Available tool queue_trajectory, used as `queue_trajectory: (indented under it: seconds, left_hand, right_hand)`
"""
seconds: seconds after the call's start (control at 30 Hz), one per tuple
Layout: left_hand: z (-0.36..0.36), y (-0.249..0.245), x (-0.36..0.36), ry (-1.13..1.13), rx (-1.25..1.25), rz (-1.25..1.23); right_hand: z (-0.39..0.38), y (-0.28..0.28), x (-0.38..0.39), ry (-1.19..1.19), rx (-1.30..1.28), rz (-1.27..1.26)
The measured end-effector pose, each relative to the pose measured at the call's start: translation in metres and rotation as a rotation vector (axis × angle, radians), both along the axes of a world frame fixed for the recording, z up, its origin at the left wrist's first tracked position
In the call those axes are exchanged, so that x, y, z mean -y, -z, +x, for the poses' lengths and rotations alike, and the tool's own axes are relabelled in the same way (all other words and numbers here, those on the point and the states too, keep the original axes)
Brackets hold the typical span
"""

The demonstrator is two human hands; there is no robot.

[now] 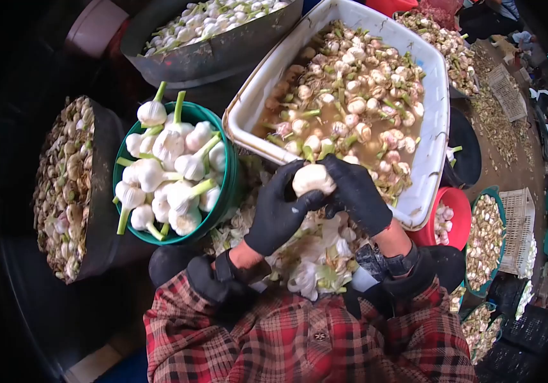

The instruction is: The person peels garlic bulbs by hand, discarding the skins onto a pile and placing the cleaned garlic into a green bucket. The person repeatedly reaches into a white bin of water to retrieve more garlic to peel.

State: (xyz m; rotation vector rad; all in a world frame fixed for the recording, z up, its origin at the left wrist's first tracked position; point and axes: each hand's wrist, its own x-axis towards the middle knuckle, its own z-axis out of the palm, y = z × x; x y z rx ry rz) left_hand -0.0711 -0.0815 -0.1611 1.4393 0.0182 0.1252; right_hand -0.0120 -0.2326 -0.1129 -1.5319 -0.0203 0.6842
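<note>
A whitish garlic bulb (313, 180) with a short green stem is held between my two black-gloved hands, over the near edge of a white tub (432, 147). My left hand (281, 207) grips the bulb from the left, its thumb across the lower side. From the right, my right hand (358, 195) has its fingers closed against the bulb. Muddy water and many unpeeled garlic bulbs (357, 105) fill the tub. Below my hands lies a heap of peeled skins (315, 258). Clean white bulbs (149, 173) are piled in a green basin (212, 220) on the left.
A dark container (213, 54) of white garlic stands at the upper left, another of dirty bulbs (69, 191) at far left. On the right are a red bucket (459, 214), a black basin (465, 143), a green basket (502, 239) and a cream crate (515, 231).
</note>
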Motion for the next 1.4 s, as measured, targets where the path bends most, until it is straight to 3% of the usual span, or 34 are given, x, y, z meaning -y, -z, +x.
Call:
queue_trajectory:
  seconds: [0.1, 0.17, 0.23, 0.3, 0.53, 0.6, 0.8, 0.97, 1.03, 1.13, 1.2, 1.3, 1.4]
  left_hand:
    - [0.001, -0.004, -0.003, -0.018, -0.001, -0.003]
    - [0.002, -0.007, -0.004, -0.035, -0.126, -0.214]
    - [0.002, -0.005, -0.004, -0.049, -0.111, -0.173]
    - [0.000, -0.005, -0.004, -0.087, -0.033, 0.009]
    - [-0.004, 0.008, 0.000, -0.150, 0.079, 0.145]
    - [-0.005, 0.015, -0.001, -0.159, 0.111, 0.319]
    - [-0.004, 0.009, -0.002, -0.163, 0.268, 0.542]
    - [-0.002, 0.001, -0.006, -0.125, 0.302, 0.552]
    - [-0.002, 0.003, -0.010, -0.082, 0.285, 0.577]
    - [-0.001, 0.012, -0.013, 0.042, 0.194, 0.409]
    - [-0.003, 0.012, -0.015, 0.182, -0.013, -0.019]
    - [-0.002, -0.001, -0.023, 0.350, -0.022, -0.084]
    - [-0.003, -0.009, -0.024, 0.407, -0.084, -0.224]
  right_hand:
    - [-0.008, 0.009, 0.008, 0.102, -0.085, 0.061]
    - [-0.017, 0.013, 0.007, 0.185, 0.759, -0.317]
    - [-0.028, 0.006, -0.002, 0.246, 0.810, -0.383]
    - [-0.032, 0.007, -0.006, 0.232, 1.032, -0.471]
    - [-0.037, 0.008, -0.006, 0.194, 1.295, -0.643]
    - [-0.040, 0.005, -0.005, 0.184, 1.294, -0.658]
    - [-0.041, 0.010, -0.002, 0.132, 1.275, -0.704]
    - [-0.037, 0.026, 0.000, 0.163, 1.231, -0.667]
    - [-0.037, 0.030, 0.003, 0.206, 1.094, -0.532]
    - [-0.038, 0.022, 0.009, 0.248, 0.900, -0.438]
    - [-0.034, 0.028, 0.021, 0.294, 0.848, -0.463]
    - [-0.024, 0.043, 0.043, 0.348, 0.789, -0.481]
    - [-0.022, 0.048, 0.062, 0.243, 0.886, -0.809]
